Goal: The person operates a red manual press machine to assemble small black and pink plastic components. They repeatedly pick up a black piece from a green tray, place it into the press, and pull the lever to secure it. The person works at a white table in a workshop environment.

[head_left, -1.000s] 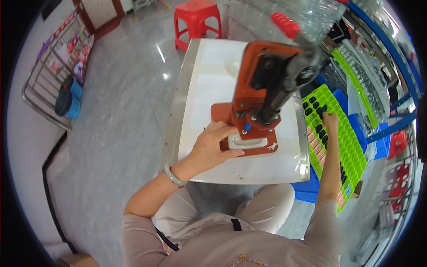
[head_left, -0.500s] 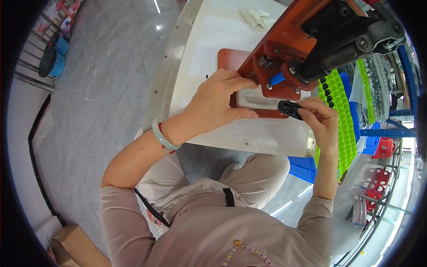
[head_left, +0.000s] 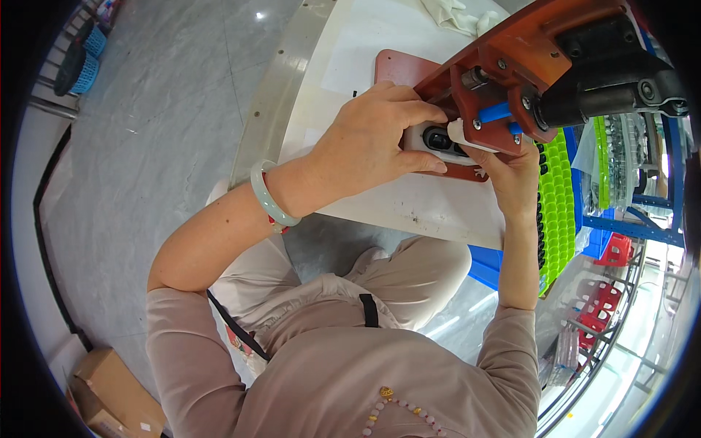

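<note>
A small oval black plastic part (head_left: 438, 137) now lies in the white holder (head_left: 415, 137) at the foot of an orange-red hand press (head_left: 504, 44). The thumb and fingers of my left hand (head_left: 372, 135) straddle the holder's left end and grip it. From the right, my right hand (head_left: 509, 179) reaches in under the press head, its thumb against the black part's right end. Its other fingers are mostly hidden by the press plate. Just above the holder are the press's blue pins (head_left: 494, 112) and its dark lever linkage (head_left: 610, 95).
The press stands on a white table (head_left: 343, 58) with a metal edge (head_left: 281, 95). A pale cloth (head_left: 449, 14) lies at the back. On the right is a bright green tray (head_left: 558, 219) with black pieces along it, near a blue rack (head_left: 635, 228). A cardboard box (head_left: 120, 390) stands on the floor.
My right hand has carried the black part leftward into the white holder, under the press head. My left hand stays at the holder. The whole view has shifted slightly.
</note>
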The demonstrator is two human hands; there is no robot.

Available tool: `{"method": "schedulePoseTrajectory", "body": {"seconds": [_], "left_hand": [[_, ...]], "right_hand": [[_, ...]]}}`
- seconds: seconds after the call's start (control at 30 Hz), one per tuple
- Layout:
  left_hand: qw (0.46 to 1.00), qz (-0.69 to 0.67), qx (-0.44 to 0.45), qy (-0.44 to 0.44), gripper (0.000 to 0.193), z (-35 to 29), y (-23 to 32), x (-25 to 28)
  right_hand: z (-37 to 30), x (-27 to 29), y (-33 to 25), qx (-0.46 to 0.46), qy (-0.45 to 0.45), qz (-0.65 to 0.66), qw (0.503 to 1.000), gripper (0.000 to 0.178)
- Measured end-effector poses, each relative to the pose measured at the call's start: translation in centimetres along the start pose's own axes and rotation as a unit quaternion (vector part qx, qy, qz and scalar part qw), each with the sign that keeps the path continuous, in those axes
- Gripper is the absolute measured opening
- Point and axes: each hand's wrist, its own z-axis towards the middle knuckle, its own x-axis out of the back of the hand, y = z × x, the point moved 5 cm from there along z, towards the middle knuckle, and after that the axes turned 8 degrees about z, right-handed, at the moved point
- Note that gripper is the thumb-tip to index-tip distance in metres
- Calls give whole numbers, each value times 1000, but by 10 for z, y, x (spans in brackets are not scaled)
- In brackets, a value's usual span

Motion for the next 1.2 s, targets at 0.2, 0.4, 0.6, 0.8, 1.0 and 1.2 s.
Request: {"method": "schedulePoseTrajectory", "body": {"seconds": [0.2,0.4,0.6,0.8,1.0,1.2], "left_hand": [[1000,0,-14,2,52,2,2,-1],[1000,-3,-3,-16,46,4,5,3],[1000,5,-25,-3,49,3,4,4],[1000,-10,7,-22,46,1,5,5],[997,-12,63,-52,52,4,2,6],[998,-16,43,-37,49,8,4,5]], "right_hand": [[0,2,0,73,-5,-28,997,15],[8,3,-5,-19,-33,-6,999,17],[11,2,-3,-38,-23,6,999,17],[15,59,-33,-22,53,-67,996,15],[98,87,-140,133,4,240,961,34],[107,16,-237,64,-98,139,983,41]]}}
